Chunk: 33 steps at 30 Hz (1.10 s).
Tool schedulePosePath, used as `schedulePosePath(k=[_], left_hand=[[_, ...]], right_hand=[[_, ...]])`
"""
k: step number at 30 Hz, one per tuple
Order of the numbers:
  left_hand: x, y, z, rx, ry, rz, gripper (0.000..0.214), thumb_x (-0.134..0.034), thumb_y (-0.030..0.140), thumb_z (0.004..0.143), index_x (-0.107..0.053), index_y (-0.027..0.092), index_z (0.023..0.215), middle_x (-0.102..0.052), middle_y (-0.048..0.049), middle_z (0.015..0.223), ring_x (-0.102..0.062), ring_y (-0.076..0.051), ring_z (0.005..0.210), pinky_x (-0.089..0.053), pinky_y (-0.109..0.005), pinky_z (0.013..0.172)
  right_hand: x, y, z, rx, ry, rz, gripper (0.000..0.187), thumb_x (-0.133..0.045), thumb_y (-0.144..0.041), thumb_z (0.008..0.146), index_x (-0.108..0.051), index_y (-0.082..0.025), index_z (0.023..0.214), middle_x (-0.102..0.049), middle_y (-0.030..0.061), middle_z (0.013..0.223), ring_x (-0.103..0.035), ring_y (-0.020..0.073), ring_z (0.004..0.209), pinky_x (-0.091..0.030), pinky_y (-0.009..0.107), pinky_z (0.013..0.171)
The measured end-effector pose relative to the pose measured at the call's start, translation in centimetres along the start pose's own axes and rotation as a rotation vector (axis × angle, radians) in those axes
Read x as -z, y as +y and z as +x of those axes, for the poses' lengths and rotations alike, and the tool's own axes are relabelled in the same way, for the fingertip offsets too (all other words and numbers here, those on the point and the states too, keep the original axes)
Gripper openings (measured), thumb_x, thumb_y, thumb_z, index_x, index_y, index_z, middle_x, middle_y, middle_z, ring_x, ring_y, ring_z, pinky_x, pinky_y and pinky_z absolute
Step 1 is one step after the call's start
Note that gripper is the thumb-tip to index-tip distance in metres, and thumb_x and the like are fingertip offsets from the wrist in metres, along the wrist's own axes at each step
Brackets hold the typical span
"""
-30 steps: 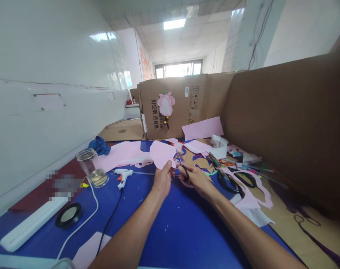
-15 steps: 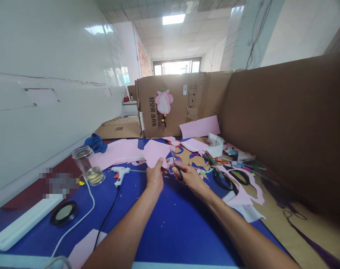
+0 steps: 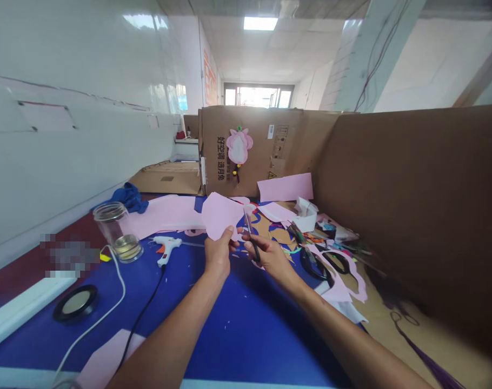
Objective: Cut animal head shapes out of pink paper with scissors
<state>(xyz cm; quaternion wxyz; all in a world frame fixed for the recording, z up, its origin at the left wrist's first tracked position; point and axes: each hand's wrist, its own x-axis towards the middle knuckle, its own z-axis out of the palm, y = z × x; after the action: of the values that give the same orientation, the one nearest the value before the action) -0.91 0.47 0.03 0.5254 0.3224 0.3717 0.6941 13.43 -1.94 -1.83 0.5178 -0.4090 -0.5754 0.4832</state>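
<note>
The left hand (image 3: 218,254) pinches a piece of pink paper (image 3: 221,215) by its near edge, thumb on top and fingers folded beneath, holding it lifted above the blue tabletop (image 3: 250,324), about midway across it. The right hand (image 3: 269,258) is closed around the handles of the scissors (image 3: 250,233). Their long axis runs away from the person toward the far edge, tips raised. The paper lies directly left of the blades, its right edge just beside them; whether blade and paper touch cannot be told. A glue gun (image 3: 167,246) rests nearer the left edge, beyond it a glass jar (image 3: 117,232).
</note>
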Motion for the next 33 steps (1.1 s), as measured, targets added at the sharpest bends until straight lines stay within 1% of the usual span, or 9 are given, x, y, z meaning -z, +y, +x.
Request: schedulePosePath(k=[4,7,11,17,21,25,30,33], left_hand=[[0.0,0.1,-0.2,-0.020,-0.005,0.065,0.031,-0.084,0.034,0.071,-0.078,0.007,0.086,-0.081,-0.0186,0.087,-0.060,-0.012,0.048,-0.040,-0.022,0.042],[-0.2,0.1,-0.5,-0.029,-0.011,0.081,0.028,-0.082,0.034,0.073,-0.078,0.008,0.084,-0.081,-0.0182,0.087,-0.062,-0.013,0.048,-0.041,-0.022,0.042],[-0.4,-0.1,-0.9,-0.011,0.003,0.101,0.028,-0.080,0.032,0.076,-0.079,0.008,0.090,-0.081,-0.0171,0.088,-0.064,-0.013,0.050,-0.042,-0.022,0.043],[-0.8,0.0,-1.4,0.015,-0.007,0.109,0.028,-0.080,0.031,0.076,-0.079,0.009,0.094,-0.081,-0.0160,0.089,-0.067,-0.015,0.052,-0.044,-0.023,0.044],[-1.0,0.1,-1.8,0.023,0.001,0.130,0.026,-0.079,0.030,0.076,-0.079,0.009,0.092,-0.081,-0.0163,0.089,-0.067,-0.015,0.053,-0.044,-0.023,0.043],[-1.1,0.2,-2.0,0.024,-0.014,0.128,0.024,-0.078,0.030,0.076,-0.080,0.009,0.088,-0.081,-0.0163,0.087,-0.065,-0.015,0.052,-0.044,-0.022,0.043],[-1.2,0.3,-2.1,0.022,-0.015,0.142,0.024,-0.079,0.030,0.076,-0.080,0.009,0.087,-0.081,-0.0171,0.087,-0.065,-0.015,0.052,-0.044,-0.023,0.043],[-1.3,0.2,-2.1,0.029,0.000,0.135,0.024,-0.079,0.030,0.075,-0.080,0.009,0.086,-0.081,-0.0178,0.089,-0.065,-0.016,0.052,-0.044,-0.024,0.043]], right_hand=[[0.0,0.0,-0.6,-0.008,0.000,0.023,0.058,-0.079,-0.063,0.083,-0.077,-0.017,0.119,-0.056,-0.0018,0.067,-0.041,0.0120,0.058,-0.027,0.025,0.053],[-0.1,-0.3,-0.9,-0.020,0.017,0.033,0.059,-0.078,-0.064,0.083,-0.077,-0.016,0.117,-0.056,-0.0018,0.066,-0.042,0.0127,0.060,-0.028,0.026,0.055],[0.2,-0.4,-1.1,-0.048,0.024,0.026,0.058,-0.079,-0.062,0.082,-0.077,-0.016,0.117,-0.058,-0.0014,0.068,-0.045,0.0132,0.062,-0.030,0.026,0.056],[1.0,0.3,-1.3,-0.088,0.023,0.048,0.058,-0.080,-0.060,0.082,-0.076,-0.017,0.120,-0.059,-0.0010,0.070,-0.048,0.0139,0.064,-0.031,0.025,0.057],[1.3,0.6,-1.4,-0.066,0.016,0.065,0.053,-0.082,-0.055,0.083,-0.076,-0.019,0.121,-0.062,0.0004,0.078,-0.049,0.0139,0.067,-0.034,0.026,0.060],[1.4,0.5,-1.3,-0.042,0.004,0.052,0.052,-0.079,-0.058,0.086,-0.077,-0.018,0.120,-0.063,0.0015,0.082,-0.050,0.0139,0.069,-0.036,0.027,0.062],[1.4,0.3,-1.4,-0.040,-0.009,0.020,0.054,-0.075,-0.060,0.089,-0.075,-0.018,0.122,-0.058,-0.0011,0.073,-0.046,0.0134,0.065,-0.032,0.027,0.058],[1.4,0.2,-1.5,-0.030,-0.013,0.018,0.054,-0.075,-0.061,0.088,-0.076,-0.017,0.119,-0.056,-0.0013,0.073,-0.044,0.0132,0.064,-0.031,0.027,0.058]])
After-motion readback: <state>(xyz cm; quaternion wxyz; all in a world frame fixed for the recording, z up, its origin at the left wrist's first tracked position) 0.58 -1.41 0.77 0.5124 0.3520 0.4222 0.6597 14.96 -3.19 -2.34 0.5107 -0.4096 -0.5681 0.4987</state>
